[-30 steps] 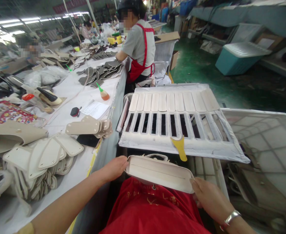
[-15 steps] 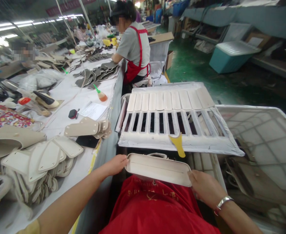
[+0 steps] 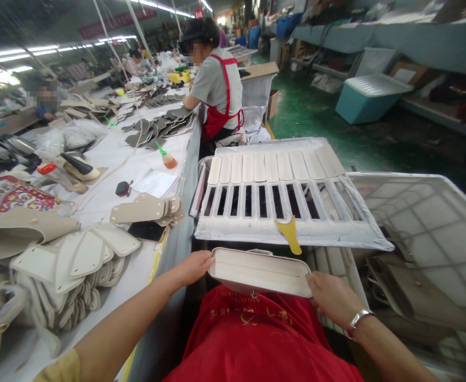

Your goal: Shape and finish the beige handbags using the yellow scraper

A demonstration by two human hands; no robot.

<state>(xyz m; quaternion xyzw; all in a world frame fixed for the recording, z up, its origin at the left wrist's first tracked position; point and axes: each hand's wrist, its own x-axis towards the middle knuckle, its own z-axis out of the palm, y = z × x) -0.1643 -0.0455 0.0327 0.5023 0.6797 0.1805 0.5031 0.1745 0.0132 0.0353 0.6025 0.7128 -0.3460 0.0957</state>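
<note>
A cream leather bag body [image 3: 260, 271] lies bottom-up over my lap, above my red apron. My left hand [image 3: 193, 267] grips its left end, fingers closed on the edge. My right hand [image 3: 330, 297], with a metal bracelet at the wrist, holds its right end. Just beyond the bag lies a white slotted board [image 3: 292, 233] with a row of cream leather strips [image 3: 274, 166] along its far side. A yellow scraper [image 3: 291, 235] rests on the board's near edge.
The long white worktable [image 3: 109, 159] at my left carries stacks of cream leather pieces [image 3: 69, 260], a fan of tabs [image 3: 147, 208], a paper sheet and glue bottles. A co-worker in a red apron [image 3: 217, 90] sits farther along. A white wire crate [image 3: 427, 223] stands at right.
The view has shifted slightly; both hands keep their hold on the bag, which sits a little higher and nearer the slotted board.
</note>
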